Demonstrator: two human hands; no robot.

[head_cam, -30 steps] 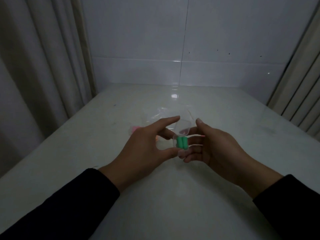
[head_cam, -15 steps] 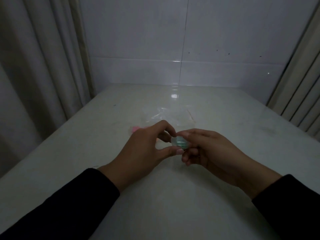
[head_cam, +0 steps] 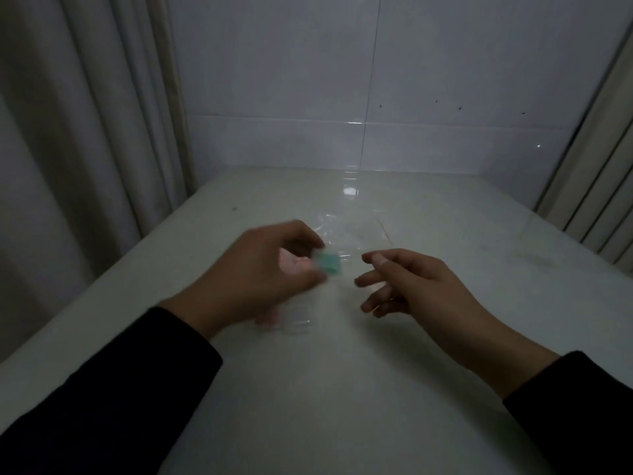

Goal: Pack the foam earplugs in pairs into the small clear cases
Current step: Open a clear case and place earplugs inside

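Observation:
My left hand (head_cam: 260,269) pinches a small clear case (head_cam: 328,264) with green foam earplugs inside, held between thumb and fingers just above the table. The case looks blurred. Pink earplugs (head_cam: 291,264) show faintly behind my left fingers, and another pink shape (head_cam: 269,320) lies under my left wrist beside a clear case (head_cam: 298,318) on the table. My right hand (head_cam: 418,286) hovers to the right, fingers apart, holding nothing.
A crumpled clear plastic bag (head_cam: 352,234) lies on the white table (head_cam: 342,389) beyond my hands. A tiled wall stands at the back. Curtains hang at the left, and slatted panels stand at the right.
Both hands were pressing the case with green earplugs shut together. My right hand has let go and moved right; my left hand keeps the case and has drifted left.

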